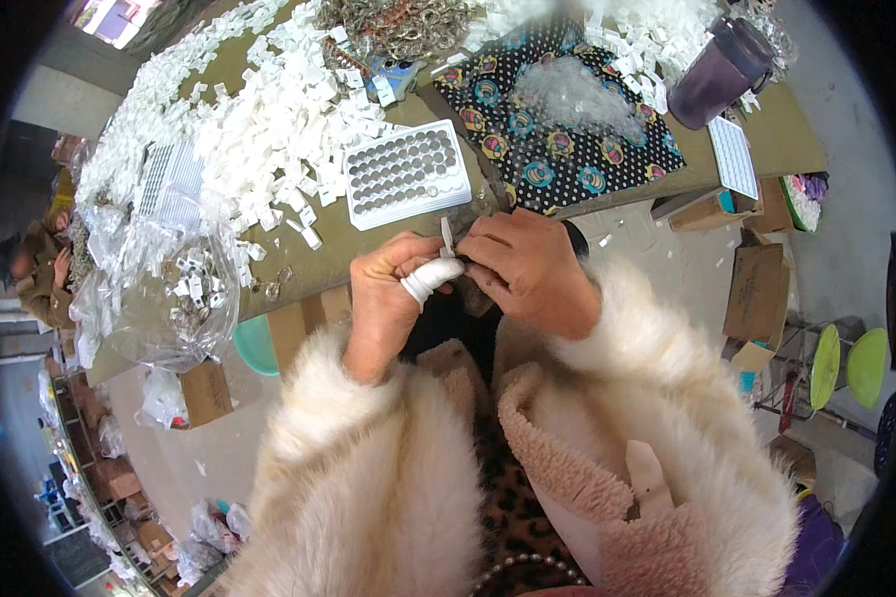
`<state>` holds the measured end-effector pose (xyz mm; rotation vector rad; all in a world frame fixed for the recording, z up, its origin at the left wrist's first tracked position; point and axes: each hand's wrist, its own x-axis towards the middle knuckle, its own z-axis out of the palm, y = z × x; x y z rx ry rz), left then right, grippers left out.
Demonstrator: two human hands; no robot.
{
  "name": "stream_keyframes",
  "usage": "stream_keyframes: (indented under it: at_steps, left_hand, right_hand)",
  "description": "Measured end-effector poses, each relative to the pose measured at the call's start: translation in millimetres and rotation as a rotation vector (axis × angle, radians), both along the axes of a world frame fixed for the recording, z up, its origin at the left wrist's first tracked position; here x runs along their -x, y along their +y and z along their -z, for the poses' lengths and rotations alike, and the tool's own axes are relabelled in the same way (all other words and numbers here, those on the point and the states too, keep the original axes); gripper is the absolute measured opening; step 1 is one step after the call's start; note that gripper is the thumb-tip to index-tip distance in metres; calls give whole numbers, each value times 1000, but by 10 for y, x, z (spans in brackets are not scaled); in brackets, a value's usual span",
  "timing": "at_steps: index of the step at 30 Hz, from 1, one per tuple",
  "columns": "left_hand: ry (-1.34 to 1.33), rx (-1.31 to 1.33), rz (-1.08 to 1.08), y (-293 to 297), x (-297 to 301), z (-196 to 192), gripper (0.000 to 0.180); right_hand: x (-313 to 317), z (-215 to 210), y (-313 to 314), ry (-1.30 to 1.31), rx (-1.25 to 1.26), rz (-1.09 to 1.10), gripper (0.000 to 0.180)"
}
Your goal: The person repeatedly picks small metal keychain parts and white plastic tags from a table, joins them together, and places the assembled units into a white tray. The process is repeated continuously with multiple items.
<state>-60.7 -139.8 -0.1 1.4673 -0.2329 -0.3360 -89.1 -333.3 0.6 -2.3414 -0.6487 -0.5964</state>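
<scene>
My left hand [383,298] is closed in a pinch on a small flat white plastic piece [447,237] just off the table's front edge. A white wrap [431,278] covers one of its digits. Close against it, my right hand [538,267] has its fingers curled together beside the piece. What those fingers hold, if anything, is hidden. Beyond my hands lies a white tray [400,217] with rows of round silver discs, like button cells; some slots at its near right show no disc. A heap of small white plastic pieces [279,129] spreads to its left.
A dark patterned cloth [607,149] bears a clear plastic bag [577,95]. A purple bottle [719,75] and another white tray [734,157] stand right. Metal parts [398,25] lie behind. A clear bag [184,298] hangs over the left edge; a person [42,264] sits far left.
</scene>
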Motion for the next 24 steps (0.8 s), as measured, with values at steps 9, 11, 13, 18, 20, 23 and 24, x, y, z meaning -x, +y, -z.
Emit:
stream_keyframes:
  at_steps: [9, 11, 13, 18, 20, 23, 24]
  left_hand:
    - [-172, -90, -172, -120, 89, 123, 16]
    - [-206, -116, -188, -127, 98, 131, 16]
    - [-215, -122, -196, -137, 104, 140, 16]
    - [-214, -104, -201, -179, 107, 141, 18]
    - [-212, -91, -211, -201, 108, 142, 18]
    - [-223, -118, -232, -222, 105, 152, 20]
    - [-213, -115, -239, -228, 105, 161, 20]
  right_hand:
    - [115, -61, 154, -136, 217, 177, 12]
    - [120, -65, 165, -166, 237, 193, 12]
    - [129, -65, 172, -174, 251, 211, 12]
    - [151, -54, 173, -167, 274, 240, 13]
    - [151, -44, 178, -170, 270, 256, 12]
    - [144, -31, 191, -179, 266, 276, 12]
    - [141, -27, 194, -180, 267, 277, 13]
